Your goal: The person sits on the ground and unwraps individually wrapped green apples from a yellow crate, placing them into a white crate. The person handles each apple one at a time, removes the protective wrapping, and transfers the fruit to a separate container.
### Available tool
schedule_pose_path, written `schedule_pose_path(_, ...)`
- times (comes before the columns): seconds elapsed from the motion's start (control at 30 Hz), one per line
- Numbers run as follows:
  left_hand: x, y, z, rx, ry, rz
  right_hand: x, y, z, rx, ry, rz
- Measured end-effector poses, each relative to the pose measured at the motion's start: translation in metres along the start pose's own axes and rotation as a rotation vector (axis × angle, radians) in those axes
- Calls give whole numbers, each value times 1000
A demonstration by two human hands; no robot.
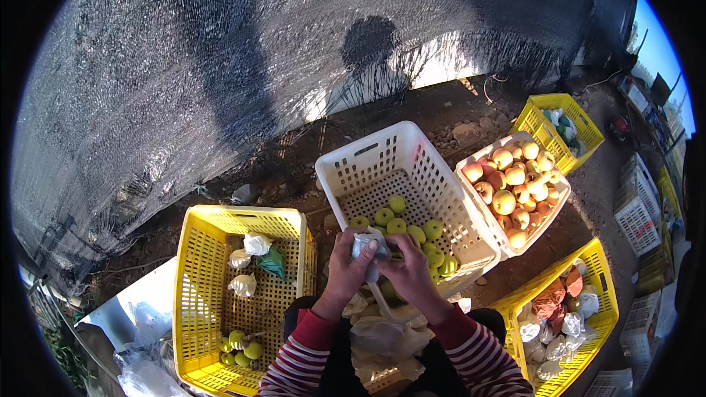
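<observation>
Both my hands meet over the near edge of a white plastic crate [361, 172]. My left hand [351, 264] grips a whitish bag [368, 247] that looks wrapped around something; its contents are hidden. The fingers of my right hand [407, 266] pinch the same bag from the other side. Green apples [396, 225] lie loose in the crate just beyond my hands. Crumpled pale bags [386, 342] are heaped below them, between my legs. To the left, a yellow plastic crate [198, 298] holds several wrapped items [242, 285], a green bag [273, 262] and green apples [237, 339].
A crate of yellow-red apples [515, 176] stands right of the white one. Near my right arm, a yellow crate [604, 286] holds bagged items [557, 347]. Another yellow crate [538, 129] stands farther back. Dark netting [165, 94] hangs ahead; stacked crates [637, 215] line the far right.
</observation>
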State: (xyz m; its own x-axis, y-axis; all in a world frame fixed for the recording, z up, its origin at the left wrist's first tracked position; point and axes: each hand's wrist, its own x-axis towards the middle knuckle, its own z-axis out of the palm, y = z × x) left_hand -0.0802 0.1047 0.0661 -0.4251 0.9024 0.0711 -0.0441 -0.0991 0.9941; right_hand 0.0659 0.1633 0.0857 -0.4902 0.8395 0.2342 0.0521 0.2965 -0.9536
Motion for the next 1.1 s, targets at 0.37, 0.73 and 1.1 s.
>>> schedule_pose_path(0.37,8,-44,42,-47,12,-53,3,37,-27,-360,163,-144)
schedule_pose_path(0.73,18,-27,27,-484,59,-40,23,50,-19,-155,223,341)
schedule_pose_path(1.1,19,-41,32,-267,67,72,13,26,-24,616,172,623)
